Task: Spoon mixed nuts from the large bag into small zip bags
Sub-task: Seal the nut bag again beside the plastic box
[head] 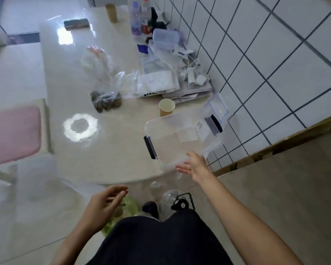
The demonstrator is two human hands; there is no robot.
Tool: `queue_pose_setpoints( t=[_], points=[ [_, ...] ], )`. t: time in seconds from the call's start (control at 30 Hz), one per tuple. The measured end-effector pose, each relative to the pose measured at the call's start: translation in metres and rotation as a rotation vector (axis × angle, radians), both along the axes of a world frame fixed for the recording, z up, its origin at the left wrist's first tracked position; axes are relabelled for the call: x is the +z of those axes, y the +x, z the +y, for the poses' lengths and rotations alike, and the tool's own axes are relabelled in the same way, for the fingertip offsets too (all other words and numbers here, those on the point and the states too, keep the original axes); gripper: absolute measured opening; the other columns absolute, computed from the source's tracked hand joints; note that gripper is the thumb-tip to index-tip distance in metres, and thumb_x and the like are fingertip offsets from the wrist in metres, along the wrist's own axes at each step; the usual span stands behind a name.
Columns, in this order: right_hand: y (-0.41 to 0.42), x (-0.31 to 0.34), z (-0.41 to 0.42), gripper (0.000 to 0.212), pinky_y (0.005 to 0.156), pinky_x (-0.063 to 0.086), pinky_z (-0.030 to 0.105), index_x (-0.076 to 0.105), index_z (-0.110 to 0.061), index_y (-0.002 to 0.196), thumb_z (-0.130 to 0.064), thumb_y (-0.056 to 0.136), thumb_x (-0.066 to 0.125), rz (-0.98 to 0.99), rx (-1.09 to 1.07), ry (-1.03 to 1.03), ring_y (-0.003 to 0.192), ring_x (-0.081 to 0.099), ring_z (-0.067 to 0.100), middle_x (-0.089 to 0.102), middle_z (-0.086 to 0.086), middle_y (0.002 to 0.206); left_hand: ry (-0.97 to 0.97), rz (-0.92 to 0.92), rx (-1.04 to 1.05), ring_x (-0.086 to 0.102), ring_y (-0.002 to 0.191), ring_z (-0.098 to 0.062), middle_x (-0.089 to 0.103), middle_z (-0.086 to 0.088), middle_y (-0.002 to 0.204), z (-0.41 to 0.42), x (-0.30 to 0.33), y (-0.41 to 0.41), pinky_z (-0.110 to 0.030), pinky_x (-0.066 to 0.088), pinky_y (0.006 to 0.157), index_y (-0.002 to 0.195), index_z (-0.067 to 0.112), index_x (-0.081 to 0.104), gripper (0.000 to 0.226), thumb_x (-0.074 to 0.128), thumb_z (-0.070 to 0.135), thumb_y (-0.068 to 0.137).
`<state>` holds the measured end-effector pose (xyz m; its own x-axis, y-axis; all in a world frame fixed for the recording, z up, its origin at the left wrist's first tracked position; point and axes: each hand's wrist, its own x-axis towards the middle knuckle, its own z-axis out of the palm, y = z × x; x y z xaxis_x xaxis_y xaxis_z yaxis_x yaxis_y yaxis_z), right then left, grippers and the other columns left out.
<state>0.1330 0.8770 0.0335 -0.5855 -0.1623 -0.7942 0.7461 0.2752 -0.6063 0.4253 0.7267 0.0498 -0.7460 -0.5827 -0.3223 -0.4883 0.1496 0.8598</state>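
My right hand (194,166) reaches toward the near edge of the clear rectangular plastic storage box with black clip handles (172,136), fingers spread and relaxed, gripping nothing; whether the fingertips touch the rim I cannot tell. My left hand (105,202) hangs below the edge of the glossy beige table (122,153), fingers loosely curled and empty. The large clear plastic bag with brown mixed nuts pooled at its bottom (105,101) lies well apart from both hands, further up the table, beside a heap of crumpled clear and white plastic bags (151,83); which of these are the small zip bags I cannot make out, and I see no spoon. The box sits close to the rounded table end, so I judge that a careless tug could slide it off the slick top onto the bottles on the floor below (168,197). The tan paper cup (166,108) stands just behind the box and could tip if I shove the box back. The nut bag looks slumped and open-necked; dragging it by the thin film may spill nuts across the table
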Motion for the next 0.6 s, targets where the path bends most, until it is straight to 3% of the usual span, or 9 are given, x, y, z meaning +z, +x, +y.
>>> queue_pose_setpoints(
  t=[0.17,0.43,0.6],
  points=[
    [0.003,0.011,0.027,0.016,0.059,0.063,0.040,0.053,-0.002,0.114,-0.007,0.099,0.052,0.111,-0.020,0.026,0.088,0.076,0.043,0.065,0.034,0.116,-0.028,-0.002,-0.004,0.075,0.089,-0.001,0.079,0.017,0.096,-0.004,0.000,-0.004,-0.013,0.056,0.075,0.103,0.025,0.078,0.016,0.069,0.013,0.096],
    [0.046,0.048,0.132,0.022,0.055,0.061,0.038,0.067,-0.014,0.113,-0.004,0.097,0.056,0.302,0.139,0.030,0.079,0.078,0.026,0.079,0.006,0.089,-0.077,0.010,-0.008,0.074,0.090,0.001,0.080,0.013,0.098,0.037,0.017,0.020,-0.011,0.055,0.078,0.109,0.022,0.077,0.017,0.067,0.014,0.097],
    [0.079,0.051,0.173,0.020,0.064,0.065,0.051,0.068,-0.019,0.106,-0.004,0.096,0.058,0.319,0.270,0.071,0.077,0.078,0.028,0.079,0.005,0.085,-0.130,0.015,0.090,0.072,0.091,0.006,0.077,0.024,0.101,0.085,0.026,0.071,-0.006,0.052,0.077,0.105,0.030,0.076,0.021,0.067,0.012,0.097]
  ],
)
